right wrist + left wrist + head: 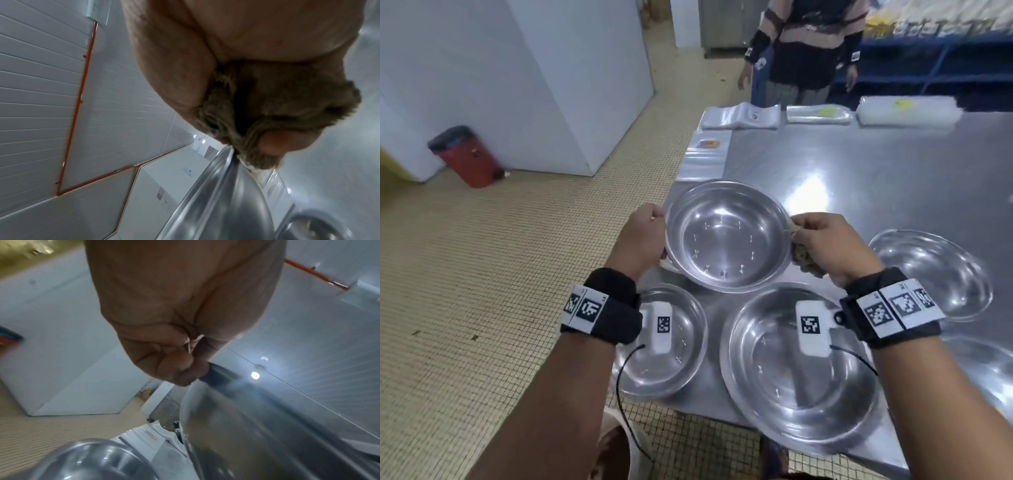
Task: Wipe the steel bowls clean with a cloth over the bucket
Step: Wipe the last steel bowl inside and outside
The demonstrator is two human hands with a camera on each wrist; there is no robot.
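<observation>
Steel caught the overhead light as a worker held a wide steel bowl (726, 236) just above the near corner of a stainless table (859, 178). The left hand (642, 236) gripped the bowl's left rim, fingers curled over the edge; the right hand (832, 245) pinched the opposite rim through a bunched brown cloth (803, 255), thumb on top. Three more bowls sat on the table around the raised one: a small bowl (671, 353) under the left wrist, a large bowl (794, 373) overhanging the table's front edge beneath the right wrist, and a far-right bowl (935, 274) well apart from the others. Black wristbands with printed markers partly hid the two nearer bowls. A pale bucket (633, 448) stood on the tiled floor below the table corner, mostly hidden behind the left forearm. Stacks of clear plastic bags (743, 116) lined the table's far edge, where a second person (804, 51) stood. A red pedal bin (465, 157) rested against the white wall panels.
</observation>
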